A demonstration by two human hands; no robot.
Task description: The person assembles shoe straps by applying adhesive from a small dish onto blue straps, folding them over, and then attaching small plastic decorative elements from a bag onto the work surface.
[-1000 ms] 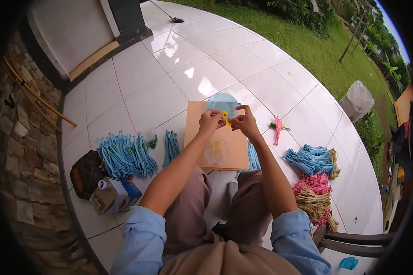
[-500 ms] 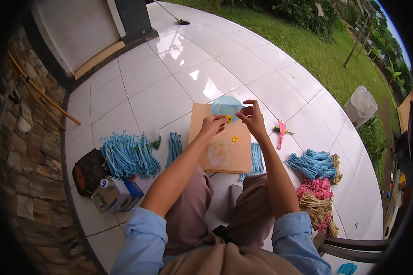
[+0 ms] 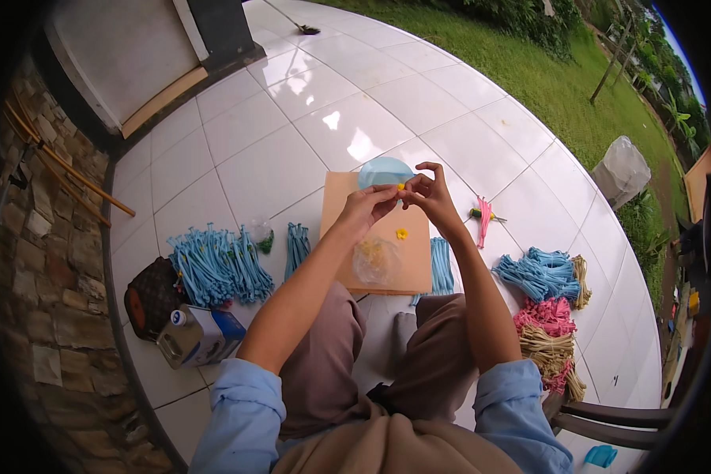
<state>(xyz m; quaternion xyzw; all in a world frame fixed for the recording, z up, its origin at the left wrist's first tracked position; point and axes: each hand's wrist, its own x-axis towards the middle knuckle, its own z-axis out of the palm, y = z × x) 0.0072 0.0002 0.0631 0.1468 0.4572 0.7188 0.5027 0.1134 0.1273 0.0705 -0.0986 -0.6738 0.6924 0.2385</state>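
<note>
Yellow bit (image 3: 401, 187), its long axis hidden, sits between the left hand (image 3: 367, 205), pinching it, and the equally near right hand (image 3: 431, 196), grip unclear.

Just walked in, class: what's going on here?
A person's left hand pinches a small yellow piece, the right hand close beside it. Below, a yellow flower shape and a clear bag lie on a tan board. A light-blue dish sits at its far edge; blue bundles lie on both sides.
</note>
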